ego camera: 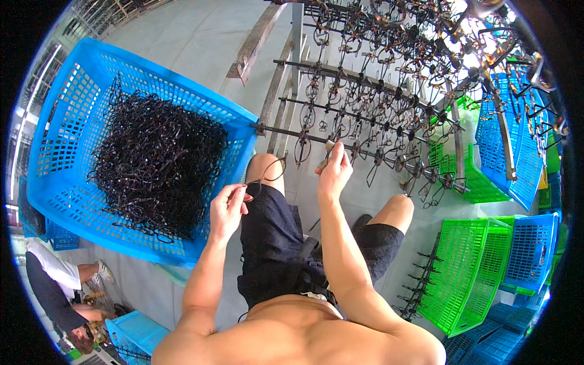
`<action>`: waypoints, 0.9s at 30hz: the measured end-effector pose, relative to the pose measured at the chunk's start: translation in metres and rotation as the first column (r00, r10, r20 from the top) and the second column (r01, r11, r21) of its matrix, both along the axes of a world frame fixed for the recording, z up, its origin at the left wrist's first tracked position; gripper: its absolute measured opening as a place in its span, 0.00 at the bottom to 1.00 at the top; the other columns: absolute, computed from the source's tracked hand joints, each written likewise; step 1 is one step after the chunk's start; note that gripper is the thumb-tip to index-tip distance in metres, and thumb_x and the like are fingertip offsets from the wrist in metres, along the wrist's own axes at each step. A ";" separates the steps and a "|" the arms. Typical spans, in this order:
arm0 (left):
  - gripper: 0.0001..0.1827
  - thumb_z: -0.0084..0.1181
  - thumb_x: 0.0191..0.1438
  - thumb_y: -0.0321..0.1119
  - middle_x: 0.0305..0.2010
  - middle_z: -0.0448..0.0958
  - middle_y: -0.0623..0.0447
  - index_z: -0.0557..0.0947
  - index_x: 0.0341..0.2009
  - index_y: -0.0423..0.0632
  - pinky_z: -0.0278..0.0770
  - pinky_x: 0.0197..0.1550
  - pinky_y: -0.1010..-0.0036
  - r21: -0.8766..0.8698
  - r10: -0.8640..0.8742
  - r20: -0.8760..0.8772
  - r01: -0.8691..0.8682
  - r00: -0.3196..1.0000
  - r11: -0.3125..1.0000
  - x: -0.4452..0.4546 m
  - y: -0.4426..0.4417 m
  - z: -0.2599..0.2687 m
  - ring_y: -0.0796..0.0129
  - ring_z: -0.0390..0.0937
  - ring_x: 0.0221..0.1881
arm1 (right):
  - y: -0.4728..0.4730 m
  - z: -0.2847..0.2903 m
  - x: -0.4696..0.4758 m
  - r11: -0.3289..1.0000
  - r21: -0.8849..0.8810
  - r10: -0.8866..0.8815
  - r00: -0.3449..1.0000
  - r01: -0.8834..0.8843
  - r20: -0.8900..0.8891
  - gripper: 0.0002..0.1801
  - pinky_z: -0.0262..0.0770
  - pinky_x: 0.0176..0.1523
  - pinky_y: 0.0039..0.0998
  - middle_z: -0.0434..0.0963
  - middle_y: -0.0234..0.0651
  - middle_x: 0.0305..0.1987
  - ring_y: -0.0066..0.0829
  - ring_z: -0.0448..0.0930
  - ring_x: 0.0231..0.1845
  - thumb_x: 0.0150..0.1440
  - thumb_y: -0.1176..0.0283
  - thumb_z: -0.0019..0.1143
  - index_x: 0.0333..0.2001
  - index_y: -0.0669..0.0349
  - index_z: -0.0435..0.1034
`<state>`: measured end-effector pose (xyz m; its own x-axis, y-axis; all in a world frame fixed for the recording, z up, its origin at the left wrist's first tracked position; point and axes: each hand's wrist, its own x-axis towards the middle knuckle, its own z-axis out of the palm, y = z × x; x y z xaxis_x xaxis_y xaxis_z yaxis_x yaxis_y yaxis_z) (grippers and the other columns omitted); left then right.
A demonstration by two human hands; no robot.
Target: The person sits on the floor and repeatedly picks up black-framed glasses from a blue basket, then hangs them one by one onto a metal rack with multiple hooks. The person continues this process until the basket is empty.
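Note:
My left hand (pixel 229 206) pinches a thin eyeglass frame (pixel 273 172) by one side, holding it over my left knee. The frame is dark and rounded, and its other rim reaches towards the front bar of the rack. My right hand (pixel 335 171) is raised at the near bar (pixel 315 137), fingers curled and thumb tip close to a hanging eyeglass frame (pixel 302 150). Something beige (pixel 329 145) shows at its fingertips; whether it is held or worn on the fingers, I cannot tell. To my left, a blue plastic basket (pixel 150 253) holds a tangled heap of dark eyeglass frames (pixel 159 164).
The metal rack (pixel 297 50) carries rows of hanging frames, some very near at upper right. Green (pixel 461 273) and blue crates (pixel 531 255) stand on the right, beside a bar of frames (pixel 422 283) on the floor. Another person (pixel 57 292) bends low at lower left, near a blue crate (pixel 137 333).

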<state>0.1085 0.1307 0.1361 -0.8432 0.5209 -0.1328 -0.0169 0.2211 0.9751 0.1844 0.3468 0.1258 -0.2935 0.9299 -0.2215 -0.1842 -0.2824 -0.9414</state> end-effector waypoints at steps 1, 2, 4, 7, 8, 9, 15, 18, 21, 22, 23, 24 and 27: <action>0.10 0.46 0.59 0.33 0.27 0.77 0.53 0.76 0.39 0.41 0.59 0.16 0.86 0.026 0.012 -0.032 -0.011 0.999 1.000 0.007 0.003 0.004 0.81 0.67 0.17 | 0.000 0.001 0.002 0.999 -0.044 0.015 1.000 -0.016 -0.012 0.19 0.57 0.15 0.18 0.59 0.21 0.14 0.12 0.59 0.11 0.59 0.55 0.45 0.29 0.61 0.71; 0.10 0.46 0.59 0.33 0.27 0.77 0.53 0.76 0.40 0.41 0.60 0.17 0.86 0.050 0.017 -0.046 -0.014 0.999 0.999 0.011 0.004 0.003 0.81 0.67 0.18 | 0.001 0.002 0.003 0.996 -0.089 0.029 0.999 -0.031 -0.025 0.19 0.55 0.15 0.17 0.59 0.20 0.15 0.12 0.59 0.11 0.58 0.54 0.46 0.29 0.60 0.71; 0.10 0.46 0.59 0.34 0.27 0.77 0.53 0.75 0.39 0.41 0.60 0.17 0.86 0.123 0.014 -0.033 -0.010 0.999 0.992 0.020 0.009 0.004 0.81 0.67 0.18 | 0.013 0.001 0.010 0.986 -0.093 0.147 0.988 -0.141 0.058 0.19 0.57 0.19 0.17 0.62 0.21 0.17 0.12 0.61 0.15 0.58 0.54 0.47 0.30 0.60 0.71; 0.10 0.46 0.59 0.34 0.26 0.76 0.53 0.76 0.39 0.42 0.60 0.17 0.86 0.169 0.022 -0.010 -0.020 1.000 0.985 0.028 0.013 0.000 0.81 0.67 0.18 | 0.023 0.009 0.008 0.985 0.094 0.120 0.967 -0.144 0.223 0.20 0.58 0.28 0.19 0.68 0.24 0.21 0.14 0.62 0.23 0.57 0.55 0.47 0.30 0.63 0.72; 0.10 0.46 0.59 0.34 0.26 0.76 0.53 0.76 0.39 0.42 0.61 0.17 0.87 0.161 0.025 0.028 -0.029 0.999 0.987 0.029 0.013 -0.001 0.81 0.68 0.19 | 0.034 0.000 0.002 0.975 0.163 0.112 0.970 -0.149 0.217 0.20 0.59 0.27 0.19 0.68 0.25 0.20 0.14 0.62 0.24 0.57 0.56 0.47 0.30 0.65 0.72; 0.10 0.46 0.59 0.34 0.27 0.76 0.53 0.76 0.39 0.42 0.61 0.18 0.87 0.175 0.028 0.035 -0.034 0.999 0.984 0.030 0.013 -0.001 0.81 0.68 0.19 | 0.040 -0.003 -0.001 0.963 0.221 0.110 0.971 -0.157 0.212 0.20 0.59 0.27 0.20 0.68 0.26 0.20 0.15 0.63 0.25 0.57 0.57 0.47 0.30 0.67 0.71; 0.09 0.47 0.59 0.33 0.28 0.76 0.52 0.75 0.40 0.41 0.64 0.20 0.86 0.215 0.071 0.078 -0.086 0.994 0.973 0.030 0.022 0.013 0.79 0.70 0.21 | 0.044 -0.002 -0.005 0.995 0.002 0.101 0.994 -0.101 0.034 0.16 0.50 0.16 0.18 0.64 0.22 0.19 0.12 0.57 0.14 0.55 0.58 0.55 0.30 0.62 0.73; 0.09 0.47 0.58 0.30 0.29 0.76 0.49 0.74 0.41 0.39 0.71 0.22 0.81 0.271 0.072 0.101 -0.096 0.992 0.958 0.032 0.029 0.019 0.74 0.73 0.23 | 0.040 0.008 0.001 0.988 -0.032 0.150 0.987 -0.149 0.063 0.17 0.47 0.14 0.18 0.62 0.22 0.19 0.11 0.54 0.12 0.55 0.57 0.54 0.32 0.61 0.72; 0.07 0.47 0.57 0.30 0.31 0.76 0.48 0.73 0.39 0.40 0.78 0.29 0.75 0.486 -0.029 0.413 -0.193 0.910 0.852 0.040 0.031 0.019 0.65 0.77 0.28 | 0.011 0.019 0.018 0.818 0.550 -0.115 0.888 -0.169 0.445 0.22 0.66 0.46 0.32 0.70 0.41 0.36 0.33 0.70 0.38 0.56 0.60 0.50 0.44 0.69 0.67; 0.07 0.48 0.57 0.29 0.32 0.76 0.48 0.73 0.38 0.41 0.79 0.31 0.73 0.504 -0.063 0.455 -0.199 0.888 0.840 0.044 0.034 0.019 0.63 0.78 0.30 | -0.011 0.030 0.031 0.728 0.646 -0.174 0.849 -0.231 0.499 0.22 0.64 0.49 0.33 0.69 0.46 0.41 0.37 0.69 0.42 0.57 0.62 0.49 0.47 0.69 0.64; 0.06 0.48 0.57 0.29 0.33 0.76 0.48 0.72 0.38 0.41 0.79 0.33 0.72 0.521 -0.098 0.502 -0.209 0.859 0.828 0.052 0.038 0.018 0.61 0.78 0.33 | -0.031 0.036 0.047 0.623 0.722 -0.242 0.803 -0.301 0.544 0.22 0.62 0.53 0.34 0.67 0.51 0.47 0.41 0.68 0.47 0.57 0.63 0.48 0.50 0.69 0.62; 0.05 0.48 0.57 0.28 0.34 0.75 0.49 0.71 0.38 0.42 0.79 0.37 0.70 0.553 -0.170 0.505 -0.165 0.846 0.817 0.060 0.042 0.018 0.60 0.78 0.35 | -0.046 0.036 0.058 0.554 0.725 -0.135 0.816 -0.408 0.562 0.21 0.63 0.52 0.33 0.68 0.47 0.45 0.38 0.69 0.46 0.58 0.64 0.46 0.50 0.69 0.62; 0.07 0.49 0.57 0.28 0.35 0.74 0.51 0.72 0.40 0.40 0.77 0.39 0.74 0.517 -0.316 0.506 0.011 0.803 0.856 0.084 0.049 0.016 0.69 0.76 0.35 | -0.076 0.033 0.075 0.806 0.202 0.541 0.831 -0.556 0.125 0.18 0.65 0.48 0.26 0.71 0.35 0.39 0.25 0.70 0.40 0.62 0.65 0.39 0.49 0.67 0.64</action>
